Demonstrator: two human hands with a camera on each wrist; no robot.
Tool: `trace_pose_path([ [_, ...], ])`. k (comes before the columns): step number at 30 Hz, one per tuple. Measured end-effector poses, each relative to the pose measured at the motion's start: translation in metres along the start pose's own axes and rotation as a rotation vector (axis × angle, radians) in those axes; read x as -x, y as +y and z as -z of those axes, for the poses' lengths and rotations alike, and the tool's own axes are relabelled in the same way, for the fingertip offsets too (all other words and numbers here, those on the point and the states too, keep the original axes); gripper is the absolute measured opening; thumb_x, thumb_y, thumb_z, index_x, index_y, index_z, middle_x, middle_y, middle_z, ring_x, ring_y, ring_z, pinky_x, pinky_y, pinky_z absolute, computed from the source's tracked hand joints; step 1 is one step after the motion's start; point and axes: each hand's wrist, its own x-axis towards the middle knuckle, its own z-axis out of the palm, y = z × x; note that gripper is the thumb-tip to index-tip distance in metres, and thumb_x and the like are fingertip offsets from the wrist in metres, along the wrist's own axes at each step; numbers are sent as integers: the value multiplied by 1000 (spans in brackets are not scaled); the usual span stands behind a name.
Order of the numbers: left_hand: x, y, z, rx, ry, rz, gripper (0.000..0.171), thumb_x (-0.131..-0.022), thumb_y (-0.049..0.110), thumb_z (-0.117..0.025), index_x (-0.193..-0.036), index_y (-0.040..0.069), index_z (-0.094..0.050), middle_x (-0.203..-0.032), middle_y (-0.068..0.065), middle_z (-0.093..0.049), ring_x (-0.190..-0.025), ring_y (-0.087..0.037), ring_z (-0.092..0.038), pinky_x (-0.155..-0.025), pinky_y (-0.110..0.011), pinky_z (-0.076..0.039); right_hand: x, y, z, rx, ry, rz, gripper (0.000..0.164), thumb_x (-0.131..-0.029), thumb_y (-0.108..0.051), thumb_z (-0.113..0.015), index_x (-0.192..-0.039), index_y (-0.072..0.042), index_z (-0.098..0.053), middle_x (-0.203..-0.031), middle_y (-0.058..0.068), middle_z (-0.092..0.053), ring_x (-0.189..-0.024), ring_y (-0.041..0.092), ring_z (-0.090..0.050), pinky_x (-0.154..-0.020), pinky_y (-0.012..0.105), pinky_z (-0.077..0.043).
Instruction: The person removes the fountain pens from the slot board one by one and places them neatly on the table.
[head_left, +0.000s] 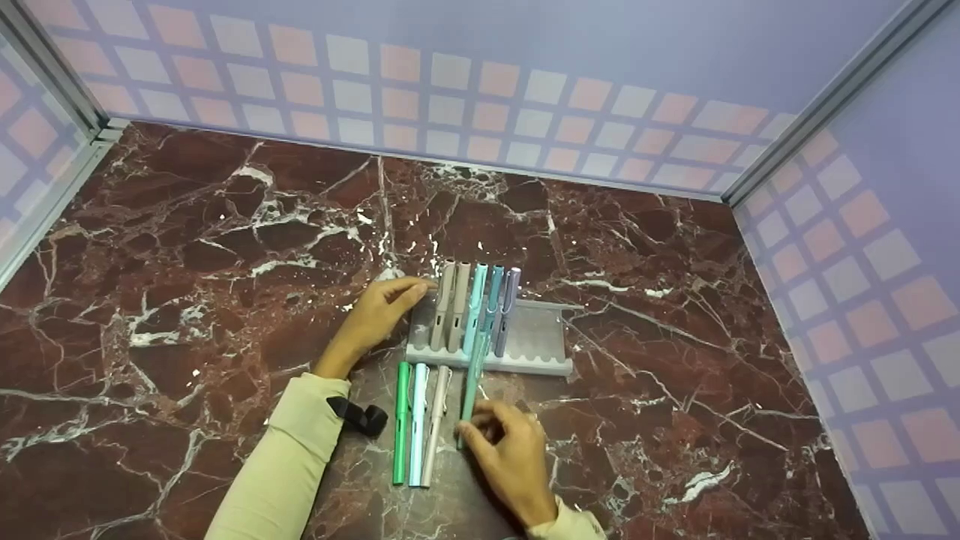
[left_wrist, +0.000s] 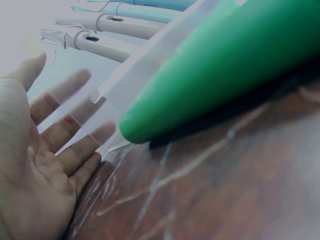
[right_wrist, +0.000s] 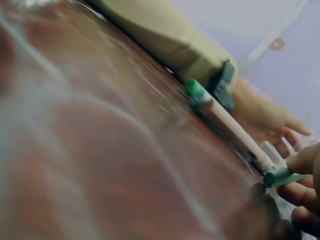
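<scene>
My right hand (head_left: 514,454) pinches a teal pen (head_left: 472,386) near its lower end, between thumb and fingers. The pen's far end overlaps the front of a clear pen stand (head_left: 544,367) in the head view. At the stand's left side rests my left hand (head_left: 379,315); the left wrist view shows its fingers (left_wrist: 75,125) extended, partly seen through the clear plastic. Lying in the stand's slots are two beige pens (head_left: 458,315), a turquoise pen (head_left: 475,307), a blue pen (head_left: 495,292) and a purple pen (head_left: 510,300).
In front of the stand a green pen (head_left: 401,427), a light blue pen (head_left: 418,427) and a pale beige pen (head_left: 436,431) lie side by side on the marbled table (head_left: 225,375). Patterned panels (head_left: 480,82) border the table at the back and sides.
</scene>
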Motion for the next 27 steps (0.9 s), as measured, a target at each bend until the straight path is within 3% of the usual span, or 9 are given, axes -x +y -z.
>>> trace_pose_path([
  [5, 0, 0, 0, 0, 4, 9, 32, -104, 23, -54, -124, 3, -68, -125, -15, -69, -117, -30, -63, -107, -47, -46, 19, -16, 3, 35, -36, -173, 21, -78, -24, -85, -92, -14, -74, -75, -12, -70, -67, 3, -54, -75, 28, -40],
  [9, 1, 1, 0, 4, 4, 19, 32, -103, 24, -55, -123, 3, -69, -126, -15, -69, -118, -30, -63, -107, -47, -45, 29, -27, 7, 42, -76, -240, 24, -76, -31, -86, -90, -15, -74, -74, -14, -70, -71, 4, -52, -78, 30, -37],
  [20, 0, 2, 1, -3, 5, 14, 32, -104, 25, -54, -123, 4, -69, -126, -14, -69, -120, -30, -62, -109, -47, -43, 28, -32, 14, 65, -156, -227, 26, -75, -31, -87, -90, -13, -76, -71, -13, -73, -66, 2, -61, -75, 28, -47],
  [27, 0, 1, 0, 18, 6, 21, 30, -103, 21, -55, -123, 3, -69, -125, -15, -69, -117, -29, -63, -108, -44, -44, 29, -32, 10, 158, -112, -185, 19, -74, -33, -88, -82, -20, -75, -67, -20, -70, -69, 0, -57, -79, 34, -43],
])
